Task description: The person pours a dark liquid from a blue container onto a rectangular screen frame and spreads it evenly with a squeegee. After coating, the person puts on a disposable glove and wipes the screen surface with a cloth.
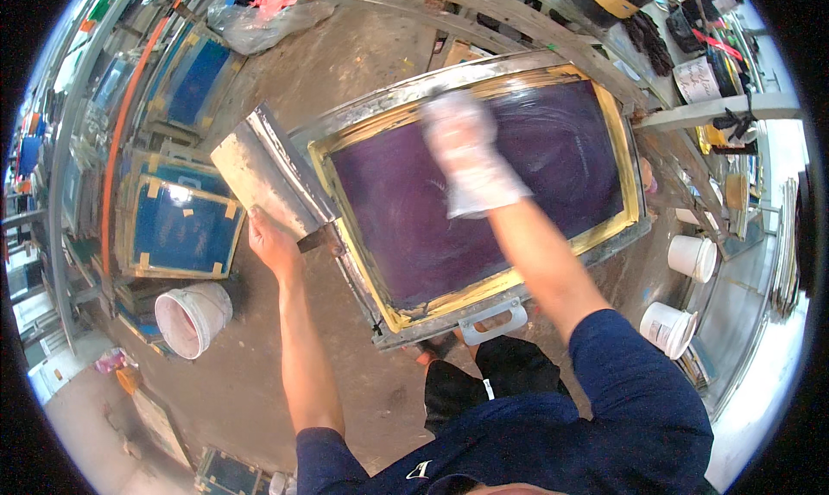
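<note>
In front of me a large screen-printing frame (445, 85) lies tilted, its dark purple mesh (389, 210) bordered by yellow tape. My right hand (462, 136), in a whitish, see-through plastic glove, is over the far part of the mesh. Motion smears its fingers, so whether it holds anything is hidden. At the frame's left side my left hand (275, 244) is bare and closed on the near edge of a flat tan panel (263, 180). That panel has a grey, dark-stained channel along its right edge and stands up at a slant beside the frame.
A whitish bucket (194, 320) lies tipped on the floor at left, near blue taped screens (181, 227). Two white buckets (691, 258) are at right. A grey plastic handle (492, 322) sits by the frame's near edge. Beyond lies a clear bag (263, 24); racks line both sides.
</note>
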The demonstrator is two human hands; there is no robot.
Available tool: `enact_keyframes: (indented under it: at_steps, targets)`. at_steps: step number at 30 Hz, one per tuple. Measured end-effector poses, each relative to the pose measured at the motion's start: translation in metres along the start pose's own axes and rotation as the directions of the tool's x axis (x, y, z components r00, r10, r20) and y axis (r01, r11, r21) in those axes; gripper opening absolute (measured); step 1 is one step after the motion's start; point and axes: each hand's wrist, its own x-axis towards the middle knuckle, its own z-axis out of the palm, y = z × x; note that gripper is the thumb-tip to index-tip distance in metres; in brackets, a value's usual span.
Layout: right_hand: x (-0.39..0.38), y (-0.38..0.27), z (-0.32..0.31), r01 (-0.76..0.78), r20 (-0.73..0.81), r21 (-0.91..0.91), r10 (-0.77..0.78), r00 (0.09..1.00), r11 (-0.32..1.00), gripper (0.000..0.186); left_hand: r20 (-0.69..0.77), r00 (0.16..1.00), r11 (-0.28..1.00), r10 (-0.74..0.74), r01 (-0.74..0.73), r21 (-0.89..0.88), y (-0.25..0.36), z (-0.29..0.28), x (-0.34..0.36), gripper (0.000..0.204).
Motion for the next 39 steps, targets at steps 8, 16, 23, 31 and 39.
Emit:
enact_keyframes:
  at_steps: [8,16,23,31,39]
  targets:
    - [0.008,0.013,0.001,0.090,0.009,0.218,-0.095,0.995,0.972,0.020,0.005,1.000,0.997,0.017,-0.018,0.076,-0.011,-0.005,0.008,0.041]
    - [-0.004,0.047,-0.010,-0.023,-0.078,0.108,0.031,0.996,0.994,0.018,-0.013,0.999,0.998,-0.033,0.033,0.055,-0.005,0.004,0.004,0.042]
    - [0.007,-0.076,0.015,0.158,-0.007,0.494,-0.178,0.984,0.855,0.012,0.009,0.999,0.990,-0.040,0.038,0.138,-0.035,-0.028,0.021,0.044]
    - [0.008,0.236,-0.069,-0.265,-0.098,-0.139,0.253,0.963,0.954,0.020,-0.055,0.998,0.992,0.007,0.000,0.128,-0.013,-0.004,0.012,0.055]
    - [-0.008,0.149,-0.046,0.102,-0.193,0.026,-0.095,0.977,0.994,0.017,-0.037,0.997,0.973,-0.066,0.073,0.218,-0.008,-0.010,0.006,0.056]
